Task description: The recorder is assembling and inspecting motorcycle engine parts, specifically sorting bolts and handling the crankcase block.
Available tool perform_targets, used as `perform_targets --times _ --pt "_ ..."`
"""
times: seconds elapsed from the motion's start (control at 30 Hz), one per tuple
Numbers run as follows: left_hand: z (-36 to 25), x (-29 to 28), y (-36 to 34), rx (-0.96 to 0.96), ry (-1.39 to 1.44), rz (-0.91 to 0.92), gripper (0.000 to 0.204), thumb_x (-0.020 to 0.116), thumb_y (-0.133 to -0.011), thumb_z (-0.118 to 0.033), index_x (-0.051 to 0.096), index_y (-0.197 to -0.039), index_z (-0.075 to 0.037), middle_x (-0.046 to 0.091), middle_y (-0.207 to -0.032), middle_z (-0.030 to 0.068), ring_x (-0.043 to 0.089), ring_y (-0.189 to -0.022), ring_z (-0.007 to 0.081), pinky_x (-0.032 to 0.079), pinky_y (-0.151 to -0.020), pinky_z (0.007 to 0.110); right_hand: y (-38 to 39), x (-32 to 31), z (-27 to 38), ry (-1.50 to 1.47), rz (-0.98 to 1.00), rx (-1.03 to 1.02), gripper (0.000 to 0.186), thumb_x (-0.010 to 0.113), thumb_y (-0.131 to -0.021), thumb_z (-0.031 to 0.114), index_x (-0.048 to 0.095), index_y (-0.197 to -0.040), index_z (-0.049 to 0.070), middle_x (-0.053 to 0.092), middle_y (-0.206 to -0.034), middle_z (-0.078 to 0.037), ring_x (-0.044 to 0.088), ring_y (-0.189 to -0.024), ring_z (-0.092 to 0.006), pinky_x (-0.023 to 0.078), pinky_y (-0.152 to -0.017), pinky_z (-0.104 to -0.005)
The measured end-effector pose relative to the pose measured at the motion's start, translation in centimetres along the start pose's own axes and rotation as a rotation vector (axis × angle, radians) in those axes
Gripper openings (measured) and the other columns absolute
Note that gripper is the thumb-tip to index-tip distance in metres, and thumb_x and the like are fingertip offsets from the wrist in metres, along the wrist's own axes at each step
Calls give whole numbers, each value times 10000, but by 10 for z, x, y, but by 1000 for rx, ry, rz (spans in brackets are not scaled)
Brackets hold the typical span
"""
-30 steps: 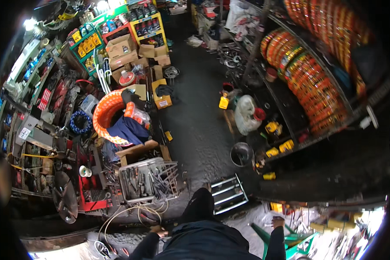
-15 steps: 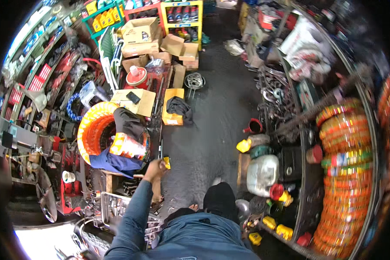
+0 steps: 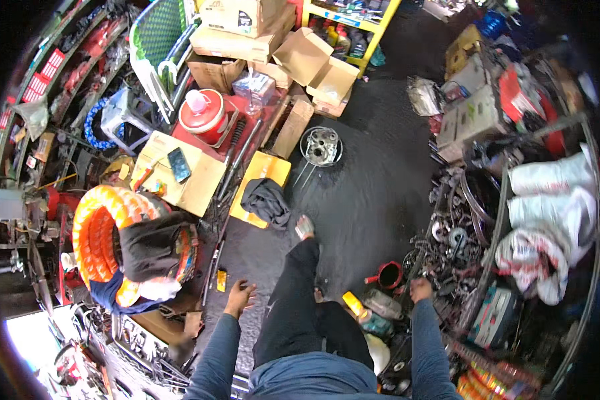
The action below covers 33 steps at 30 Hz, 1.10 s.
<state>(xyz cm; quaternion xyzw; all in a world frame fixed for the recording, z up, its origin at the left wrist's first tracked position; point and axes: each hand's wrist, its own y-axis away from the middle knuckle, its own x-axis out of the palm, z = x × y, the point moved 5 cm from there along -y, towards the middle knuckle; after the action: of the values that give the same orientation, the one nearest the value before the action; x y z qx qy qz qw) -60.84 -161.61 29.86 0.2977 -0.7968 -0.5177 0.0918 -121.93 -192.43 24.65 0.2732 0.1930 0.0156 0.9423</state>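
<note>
My left hand (image 3: 240, 298) is held out over the dark floor with its fingers apart and nothing in them. Just left of it, a small yellow packet (image 3: 222, 280) lies on the floor beside a long thin rod. My right hand (image 3: 420, 291) is out to the right, in front of a heap of greasy metal parts (image 3: 455, 243). Its fingers look bent, but they are too small and blurred to show whether they are closed. A red mug-like container (image 3: 388, 275) is nearest to this hand. My leg is stretched forward, the foot (image 3: 305, 227) on the floor.
Orange-wrapped tyres (image 3: 100, 240) stand at left under a black cloth. A phone (image 3: 179, 165) lies on cardboard beside a red round container (image 3: 202, 117). A dark cloth (image 3: 267, 201) covers part of a yellow box (image 3: 260, 175). A metal engine part (image 3: 321, 147) sits on the floor ahead.
My left hand, earlier right at the yellow packet, is now apart from it with spread fingers. My right hand has come into view. I have stepped forward and the view has turned.
</note>
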Motion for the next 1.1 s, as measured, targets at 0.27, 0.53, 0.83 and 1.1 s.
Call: perform_targets --times 0.27,0.53,0.83,1.1 --pt "-134 121 -256 476 -729 -311 866 760 -708 -269 338 -1428 -38 419 -1372 321 457 -1225 478 426 -1006 487 -191 296 169 95 180 -47 173 659 -932 200 606 -1015 57 628 -820 -21 579 -676 -97 490 -562 -263" --pt "-169 113 -415 236 -910 -238 466 586 -835 -98 538 -1294 -38 579 -1217 261 571 -1128 387 476 -927 444 -160 534 73 130 764 853 920 535 -795 762 297 -1489 206 390 -1448 -134 590 -1072 -365 490 -825 -590" --pt "-99 195 -229 -209 349 -10 308 668 -916 -320 651 -953 -14 655 -831 46 636 -791 223 517 -716 365 -114 516 65 381 744 560 420 616 -941 390 649 -1086 -4 696 -952 -127 646 -846 -194 506 -770 -334" --pt "-105 229 -233 -444 872 -258 386 648 -936 -247 516 -1164 35 632 -1020 177 659 -845 254 556 -687 380 -77 493 185 753 1034 -707 327 732 -824 319 662 -868 3 662 -813 -212 656 -693 -246 485 -636 -324"
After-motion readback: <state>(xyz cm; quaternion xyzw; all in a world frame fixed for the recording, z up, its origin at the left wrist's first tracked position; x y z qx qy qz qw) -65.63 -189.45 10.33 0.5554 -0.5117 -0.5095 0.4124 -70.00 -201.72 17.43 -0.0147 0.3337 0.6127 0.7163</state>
